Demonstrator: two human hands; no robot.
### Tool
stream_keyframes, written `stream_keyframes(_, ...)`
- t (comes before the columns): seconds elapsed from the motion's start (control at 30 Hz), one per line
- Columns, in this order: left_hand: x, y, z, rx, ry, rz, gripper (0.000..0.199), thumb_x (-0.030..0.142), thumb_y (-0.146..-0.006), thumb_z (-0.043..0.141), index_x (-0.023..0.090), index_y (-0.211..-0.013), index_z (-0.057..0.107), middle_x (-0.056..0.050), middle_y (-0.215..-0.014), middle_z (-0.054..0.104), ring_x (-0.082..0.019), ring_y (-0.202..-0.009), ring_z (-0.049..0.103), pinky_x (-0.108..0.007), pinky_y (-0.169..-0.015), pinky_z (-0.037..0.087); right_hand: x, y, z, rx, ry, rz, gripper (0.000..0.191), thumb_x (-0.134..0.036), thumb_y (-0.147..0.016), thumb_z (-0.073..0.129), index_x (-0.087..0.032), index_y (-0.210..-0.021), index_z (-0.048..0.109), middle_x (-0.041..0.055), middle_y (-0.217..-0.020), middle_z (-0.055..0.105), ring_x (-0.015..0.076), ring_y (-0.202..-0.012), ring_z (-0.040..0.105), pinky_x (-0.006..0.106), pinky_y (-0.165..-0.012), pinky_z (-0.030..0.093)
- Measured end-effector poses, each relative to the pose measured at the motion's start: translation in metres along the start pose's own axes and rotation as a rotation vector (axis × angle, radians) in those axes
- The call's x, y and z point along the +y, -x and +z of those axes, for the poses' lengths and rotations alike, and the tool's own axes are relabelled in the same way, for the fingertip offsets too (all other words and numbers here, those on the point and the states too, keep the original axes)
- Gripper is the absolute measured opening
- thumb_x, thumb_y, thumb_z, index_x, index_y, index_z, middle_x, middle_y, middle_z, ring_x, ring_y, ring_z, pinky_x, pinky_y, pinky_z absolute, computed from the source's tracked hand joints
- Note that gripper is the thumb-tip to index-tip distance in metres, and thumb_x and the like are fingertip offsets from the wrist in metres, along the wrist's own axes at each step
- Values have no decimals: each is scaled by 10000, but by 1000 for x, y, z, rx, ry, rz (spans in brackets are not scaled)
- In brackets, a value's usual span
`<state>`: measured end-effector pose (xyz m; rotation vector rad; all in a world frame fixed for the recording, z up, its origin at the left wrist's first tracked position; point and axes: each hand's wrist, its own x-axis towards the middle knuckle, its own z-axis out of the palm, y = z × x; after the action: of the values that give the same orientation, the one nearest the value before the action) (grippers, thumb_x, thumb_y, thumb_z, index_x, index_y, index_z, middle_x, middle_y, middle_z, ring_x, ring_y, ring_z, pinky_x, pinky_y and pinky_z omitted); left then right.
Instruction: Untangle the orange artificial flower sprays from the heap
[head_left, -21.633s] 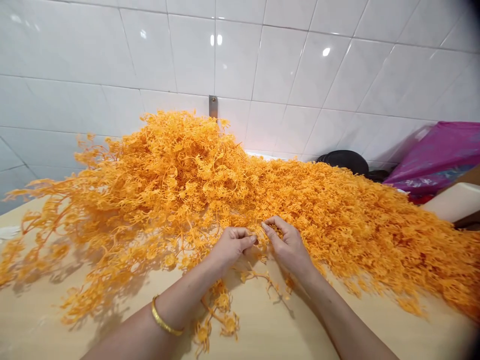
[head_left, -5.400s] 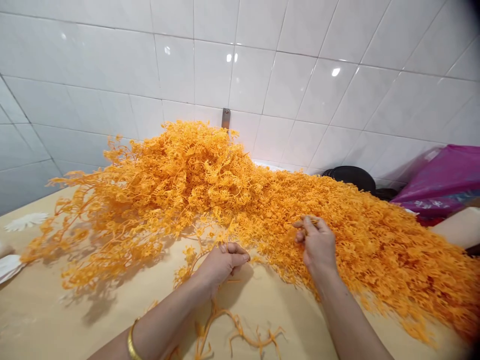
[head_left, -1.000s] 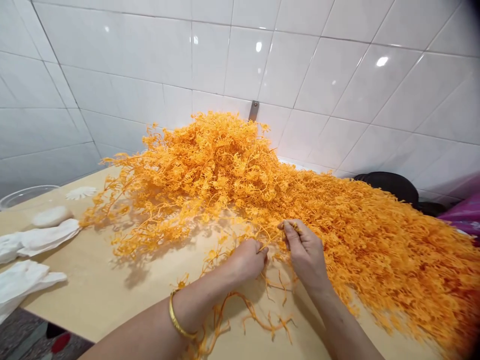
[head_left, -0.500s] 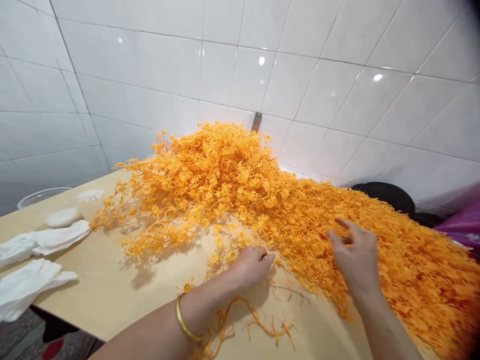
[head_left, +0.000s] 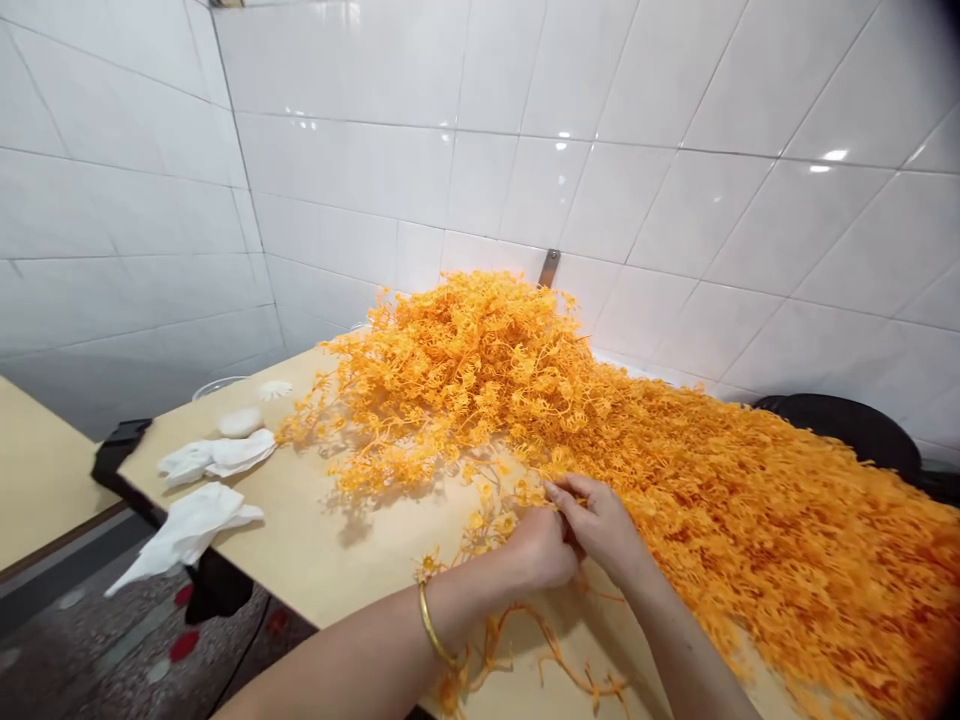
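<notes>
My left hand (head_left: 544,548), with a gold bangle (head_left: 437,628) on its wrist, is closed around an orange plastic flower branch. The flowered part of that branch (head_left: 487,520) spreads out beside the fist, and its grip point is hidden in the fingers. My right hand (head_left: 604,520) meets the left one, thumb and forefinger pinched together near the small blossoms; what lies between them is too small to make out. Below the wrists a bare orange stem (head_left: 551,645) curves over the table. Just right of my hands begins a wide pile of loose orange flower pieces (head_left: 757,500).
Finished-looking bushy orange branches (head_left: 480,370) are heaped at the back against the tiled wall (head_left: 360,170). White crumpled tissues (head_left: 199,520), a white rounded object (head_left: 240,422) and a white flower-shaped piece (head_left: 275,389) lie left on the table (head_left: 300,560). A black round object (head_left: 844,430) stands behind the pile.
My right hand has left the loose pile, moved left and closed its fingers beside my left hand. The left hand stays shut on the branch. The view has swung left.
</notes>
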<state>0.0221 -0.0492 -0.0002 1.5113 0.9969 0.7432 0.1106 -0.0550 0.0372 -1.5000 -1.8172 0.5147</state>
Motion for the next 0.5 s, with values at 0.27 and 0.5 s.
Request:
stream_keyframes(0.27,51,31,-29,97,-72,359,253,325,-743,426,143,-812,587,-34,-723,538,-121,-657,466,-238,-604,373,0,-12,-25,298,-656,179,263,-432,-693,532,-185,-624,473,-9,-607,484,99,-492,443,238,-488,381)
stream_keyframes(0.5,74,32,-52,295,264,287,242,346,-738,459,129,-768,563,-37,-702,561,-131,-682,524,-249,-653,422,15,-20,-33,463,-907,270,294,-439,-615,602,-192,-649,447,-51,-499,457,79,-401,406,187,-346,263)
